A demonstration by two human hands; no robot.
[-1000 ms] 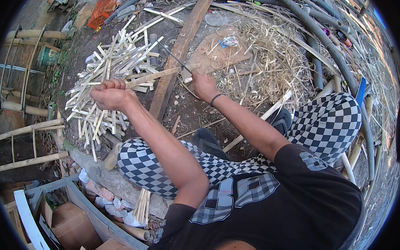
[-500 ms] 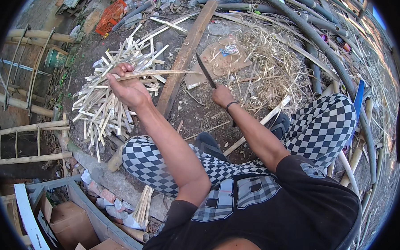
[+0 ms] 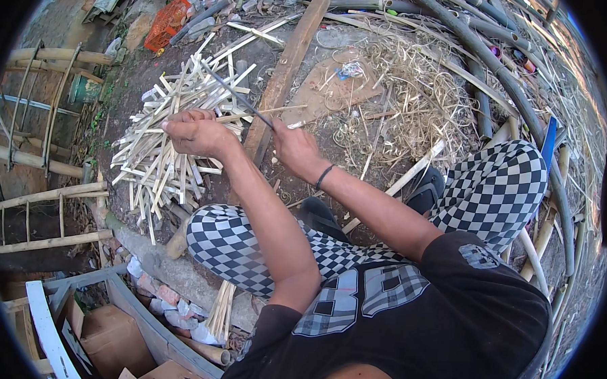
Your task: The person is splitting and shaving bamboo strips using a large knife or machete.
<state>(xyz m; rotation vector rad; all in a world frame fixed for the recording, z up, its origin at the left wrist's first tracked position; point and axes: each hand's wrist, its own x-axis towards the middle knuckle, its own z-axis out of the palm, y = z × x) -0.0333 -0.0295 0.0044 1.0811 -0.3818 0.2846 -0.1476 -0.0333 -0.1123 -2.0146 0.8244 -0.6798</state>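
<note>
My left hand (image 3: 199, 134) is closed round a thin bamboo strip (image 3: 287, 109), whose free end points right across a wooden plank (image 3: 302, 44). In my right hand (image 3: 295, 148) is the handle of a knife (image 3: 237, 94). Its long, dark blade slants up and left, over the strip and beyond my left hand. Whether the edge touches the strip I cannot tell. Beneath and around my left hand spreads a heap of pale split bamboo strips (image 3: 157, 159). The plank lies on the ground between the heap and my right hand.
Curly bamboo shavings (image 3: 423, 93) and a flat brown sheet (image 3: 342, 89) lie beyond my right hand. Bamboo poles (image 3: 505, 76) curve round the far right. An orange crate (image 3: 167, 24) stands far left; cardboard boxes (image 3: 117, 340) sit in a wooden frame near left.
My right hand has moved left, swinging the knife from beyond the strip's tip to across it near my left hand. The left hand's fingers have closed over the strip.
</note>
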